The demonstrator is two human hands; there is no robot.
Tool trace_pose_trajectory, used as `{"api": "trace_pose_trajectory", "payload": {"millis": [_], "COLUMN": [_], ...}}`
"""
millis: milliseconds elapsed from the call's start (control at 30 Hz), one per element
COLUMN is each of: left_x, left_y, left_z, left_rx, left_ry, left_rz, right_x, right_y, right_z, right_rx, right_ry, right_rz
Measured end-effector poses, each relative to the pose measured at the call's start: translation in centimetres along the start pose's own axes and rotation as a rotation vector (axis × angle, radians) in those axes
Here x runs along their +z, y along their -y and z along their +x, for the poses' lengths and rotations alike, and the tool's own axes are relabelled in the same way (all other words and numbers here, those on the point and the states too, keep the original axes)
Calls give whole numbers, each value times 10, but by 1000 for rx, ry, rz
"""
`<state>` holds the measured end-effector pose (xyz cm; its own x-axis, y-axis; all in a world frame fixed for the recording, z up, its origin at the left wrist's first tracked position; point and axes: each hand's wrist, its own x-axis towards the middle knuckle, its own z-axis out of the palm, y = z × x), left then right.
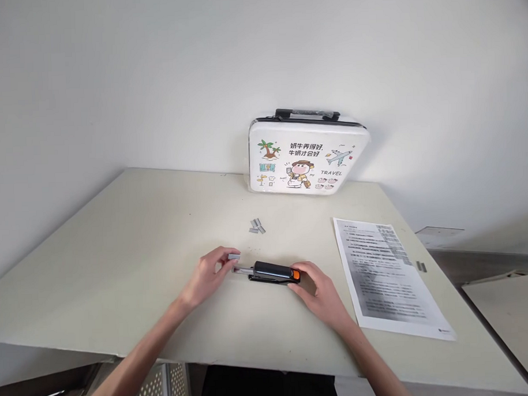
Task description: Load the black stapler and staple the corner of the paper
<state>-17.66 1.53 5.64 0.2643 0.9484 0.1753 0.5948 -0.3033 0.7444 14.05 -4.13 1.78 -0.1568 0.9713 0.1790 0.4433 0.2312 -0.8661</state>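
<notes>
A black stapler [273, 271] with an orange rear button lies on the table, its metal staple tray [243, 270] slid out to the left. My right hand [315, 288] grips the stapler's rear end between thumb and fingers. Just above the pulled-out tray, my left hand [210, 275] pinches a short strip of staples [233, 256]. Beyond the stapler, several more grey staple strips [256, 226] lie in a small loose pile.
A white cartoon-printed case [306, 156] with a black handle stands against the wall at the back. On the right lies a printed paper sheet [379, 275], with a small grey staple strip [421, 266] beside it near the table's right edge.
</notes>
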Motion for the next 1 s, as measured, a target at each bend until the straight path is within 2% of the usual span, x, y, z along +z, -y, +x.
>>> {"api": "trace_pose_trajectory", "payload": {"millis": [200,333,633,867,1000], "left_x": [7,10,5,4,-5], "left_y": [2,8,18,15,14], "left_z": [-16,-14,-10,-9,-12], "left_rx": [199,281,229,315,259], "left_ry": [-48,-6,141,111,138], "left_rz": [77,101,24,104,112], "right_x": [-1,-2,-1,-1,0], "right_y": [2,2,-1,-1,-1], "right_z": [0,0,-1,-1,-1], "right_rx": [-6,-8,3,-2,-6], "right_ry": [16,16,29,18,19], "right_rz": [-16,-23,4,-4,-5]}}
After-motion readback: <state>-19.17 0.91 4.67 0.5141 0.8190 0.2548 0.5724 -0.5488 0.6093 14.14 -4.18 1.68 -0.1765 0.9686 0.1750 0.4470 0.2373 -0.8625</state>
